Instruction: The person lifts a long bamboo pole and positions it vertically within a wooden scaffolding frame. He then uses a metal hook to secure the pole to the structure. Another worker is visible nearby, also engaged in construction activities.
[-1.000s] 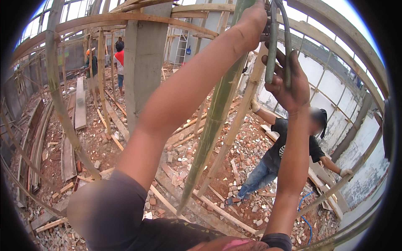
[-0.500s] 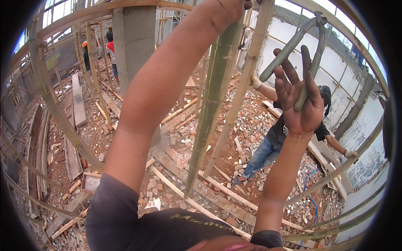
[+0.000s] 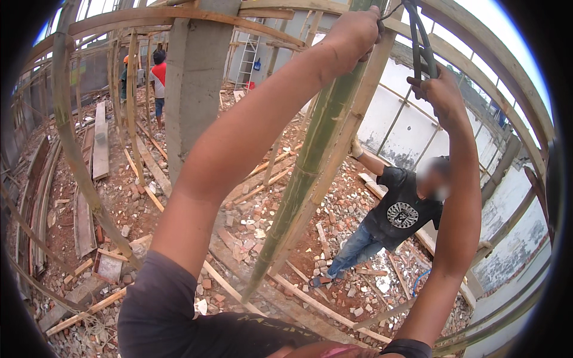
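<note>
A green bamboo pole [image 3: 298, 176] slants from the top of the view down toward the rubble, beside a pale wooden post [image 3: 340, 161]. High up, my left hand [image 3: 357, 33] is closed around the bamboo; part of its grip is hidden behind the pole. A short dark wire [image 3: 391, 11] sticks out by its fingertips at the post. My right hand [image 3: 440, 92] has its fingers wrapped round the long handles of a pair of pincers [image 3: 422, 45]. Their jaws are up at the top edge, close to the wire and partly cut off.
Wooden rails [image 3: 495, 77] cross above and to the right. A co-worker [image 3: 397, 206] in a dark shirt stands below, one gloved hand by the post. A concrete column [image 3: 194, 95] rises at left. Planks [image 3: 100, 143] and broken bricks cover the ground. Another person [image 3: 158, 80] stands farther off.
My right hand has gone from spread fingers to closed round the pincers' handles, raising them toward the wire. The view has shifted, showing more of my left hand and the co-worker.
</note>
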### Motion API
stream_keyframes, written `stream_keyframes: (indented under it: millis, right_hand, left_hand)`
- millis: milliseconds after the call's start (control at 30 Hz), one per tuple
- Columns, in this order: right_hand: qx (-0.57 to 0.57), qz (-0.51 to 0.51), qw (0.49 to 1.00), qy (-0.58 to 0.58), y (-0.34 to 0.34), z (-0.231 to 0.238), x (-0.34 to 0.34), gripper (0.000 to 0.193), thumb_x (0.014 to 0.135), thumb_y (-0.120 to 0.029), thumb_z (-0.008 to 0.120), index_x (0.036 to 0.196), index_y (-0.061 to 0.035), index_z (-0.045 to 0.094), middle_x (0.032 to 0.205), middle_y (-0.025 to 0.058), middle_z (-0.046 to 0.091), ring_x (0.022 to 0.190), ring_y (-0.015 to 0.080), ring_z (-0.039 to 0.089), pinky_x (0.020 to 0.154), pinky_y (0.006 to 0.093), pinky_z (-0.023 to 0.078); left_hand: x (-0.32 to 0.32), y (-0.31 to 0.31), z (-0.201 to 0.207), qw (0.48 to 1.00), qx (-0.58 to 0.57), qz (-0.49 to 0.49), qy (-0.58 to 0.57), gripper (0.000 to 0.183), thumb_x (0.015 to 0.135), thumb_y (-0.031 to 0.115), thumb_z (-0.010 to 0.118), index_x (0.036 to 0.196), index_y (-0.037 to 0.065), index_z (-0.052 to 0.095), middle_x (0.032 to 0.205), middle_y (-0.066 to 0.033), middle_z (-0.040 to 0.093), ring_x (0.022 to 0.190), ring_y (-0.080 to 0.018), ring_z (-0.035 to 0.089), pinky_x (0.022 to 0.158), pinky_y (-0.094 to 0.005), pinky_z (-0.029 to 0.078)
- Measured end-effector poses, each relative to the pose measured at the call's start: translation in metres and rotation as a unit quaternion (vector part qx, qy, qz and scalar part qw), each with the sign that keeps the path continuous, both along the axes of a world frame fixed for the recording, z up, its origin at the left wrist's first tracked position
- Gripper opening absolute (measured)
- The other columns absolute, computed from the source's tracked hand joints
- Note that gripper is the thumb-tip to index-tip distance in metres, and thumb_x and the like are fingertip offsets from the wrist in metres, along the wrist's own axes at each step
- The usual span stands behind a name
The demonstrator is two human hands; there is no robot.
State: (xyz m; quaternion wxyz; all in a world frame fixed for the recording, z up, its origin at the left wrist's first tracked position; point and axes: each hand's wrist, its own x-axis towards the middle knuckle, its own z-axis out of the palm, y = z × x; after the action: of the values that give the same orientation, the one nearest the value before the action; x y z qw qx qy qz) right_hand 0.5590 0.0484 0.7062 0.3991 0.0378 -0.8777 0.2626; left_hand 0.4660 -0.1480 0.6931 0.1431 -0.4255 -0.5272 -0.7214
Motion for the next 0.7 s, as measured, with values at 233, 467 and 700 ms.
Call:
stream_keyframes:
  millis: [233,467,700]
  right_hand:
    - [0.058,-0.063,0.996,-0.019,-0.02,0.03,0.007,0.059,0.075,0.004,0.045,0.134,0.008,0.049,0.102,0.0235,0.065,0.101,0.0263,0.067,0.065,0.0335,0.049]
    - [0.102,-0.107,0.989,0.012,-0.023,0.034,0.009,0.024,0.079,-0.009,0.056,0.101,0.0008,0.058,0.074,0.0078,0.057,0.057,0.0158,0.055,0.046,0.0312,0.037]
    - [0.09,-0.141,0.986,0.022,-0.02,0.048,0.003,0.029,0.083,-0.018,0.05,0.1,0.0031,0.06,0.079,0.0123,0.061,0.072,0.0207,0.06,0.054,0.0362,0.043]
  left_hand:
    - [0.014,-0.007,-0.003,0.997,-0.003,-0.036,-0.071,0.043,0.104,0.041,0.039,0.081,0.008,0.056,0.07,-0.0011,0.051,0.057,-0.0128,0.041,0.058,-0.0316,0.039]
    - [-0.004,-0.003,0.0,0.995,-0.009,-0.079,-0.055,0.044,0.104,0.043,0.04,0.083,0.008,0.057,0.071,-0.0015,0.052,0.058,-0.0132,0.043,0.058,-0.0317,0.04]
    - [0.008,-0.004,-0.007,0.998,0.001,-0.037,-0.051,0.045,0.103,0.043,0.04,0.084,0.007,0.058,0.073,-0.0021,0.053,0.059,-0.014,0.044,0.059,-0.0319,0.04]
